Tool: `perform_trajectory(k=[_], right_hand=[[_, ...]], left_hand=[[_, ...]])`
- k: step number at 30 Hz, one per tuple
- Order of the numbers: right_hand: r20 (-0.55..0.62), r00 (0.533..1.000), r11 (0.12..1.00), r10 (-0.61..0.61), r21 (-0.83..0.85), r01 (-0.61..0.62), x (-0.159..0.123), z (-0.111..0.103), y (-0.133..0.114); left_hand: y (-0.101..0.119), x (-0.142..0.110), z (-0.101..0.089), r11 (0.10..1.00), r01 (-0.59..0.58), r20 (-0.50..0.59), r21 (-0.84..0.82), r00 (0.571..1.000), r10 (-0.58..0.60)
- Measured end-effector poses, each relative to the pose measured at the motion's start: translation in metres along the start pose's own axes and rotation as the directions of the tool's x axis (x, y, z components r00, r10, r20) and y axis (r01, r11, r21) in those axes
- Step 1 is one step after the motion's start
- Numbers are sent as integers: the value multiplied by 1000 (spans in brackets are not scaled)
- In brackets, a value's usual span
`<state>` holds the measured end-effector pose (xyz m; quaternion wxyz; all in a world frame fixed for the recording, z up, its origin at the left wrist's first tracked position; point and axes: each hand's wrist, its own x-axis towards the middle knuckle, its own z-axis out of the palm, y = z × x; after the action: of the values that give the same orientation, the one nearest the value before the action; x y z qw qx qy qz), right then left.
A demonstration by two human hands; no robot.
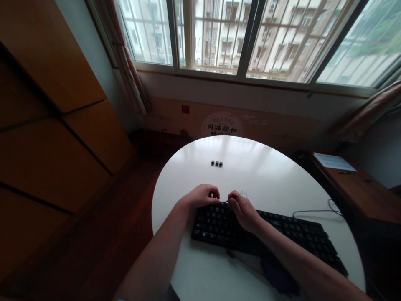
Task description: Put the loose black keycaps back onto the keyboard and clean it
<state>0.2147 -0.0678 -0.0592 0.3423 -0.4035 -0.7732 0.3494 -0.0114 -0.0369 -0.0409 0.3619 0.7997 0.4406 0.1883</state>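
A black keyboard [294, 228] lies at a slant on the round white table. My left hand [203, 195] is at its upper left edge, fingers bent and fingertips close together on the top row. Just right of it, my right hand [244, 211] is closed over the keys around a wire keycap puller [243, 195]. Thin wire loops stick out behind the fist, and a dark end points toward the left fingertips; the rest is hidden in the palm. Three small black keycaps [216, 163] sit in a row farther back on the table.
Below the keyboard lie a thin tool with a dark tip [231, 253] and a dark blue cloth-like item [278, 276], partly under my right forearm. A cable [313, 211] runs to the right edge of the round table [266, 167]. Beyond stands a wooden desk [369, 196] with paper.
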Motion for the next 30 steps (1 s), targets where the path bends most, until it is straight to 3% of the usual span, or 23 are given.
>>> perform_trajectory(k=[4, 10, 16, 20, 24, 27, 30], right_hand=[[-201, 979, 981, 34, 195, 6, 0, 1, 11], [-80, 991, 991, -106, 72, 112, -2, -5, -5], [92, 936, 896, -341, -268, 353, 0, -16, -28], [65, 922, 769, -382, -532, 356, 0, -18, -44], [18, 878, 720, -479, -565, 404, 3, -25, -53], [53, 894, 758, -446, -508, 409, 12, -31, -52], [171, 925, 779, -339, -500, 378, 26, -32, -43]], left_hand=[[2, 0, 0, 999, -28, -11, -19, 1000, 28], [9, 1, 1, 996, -69, -50, -49, 997, 67], [12, 6, 6, 995, -91, -128, -38, 988, 85], [11, 8, 8, 995, -93, -180, -32, 980, 86], [9, 7, 4, 994, -93, -237, -61, 968, 76], [10, 5, 1, 991, -100, -253, -87, 965, 75], [12, 4, 2, 988, -116, -239, -101, 967, 89]])
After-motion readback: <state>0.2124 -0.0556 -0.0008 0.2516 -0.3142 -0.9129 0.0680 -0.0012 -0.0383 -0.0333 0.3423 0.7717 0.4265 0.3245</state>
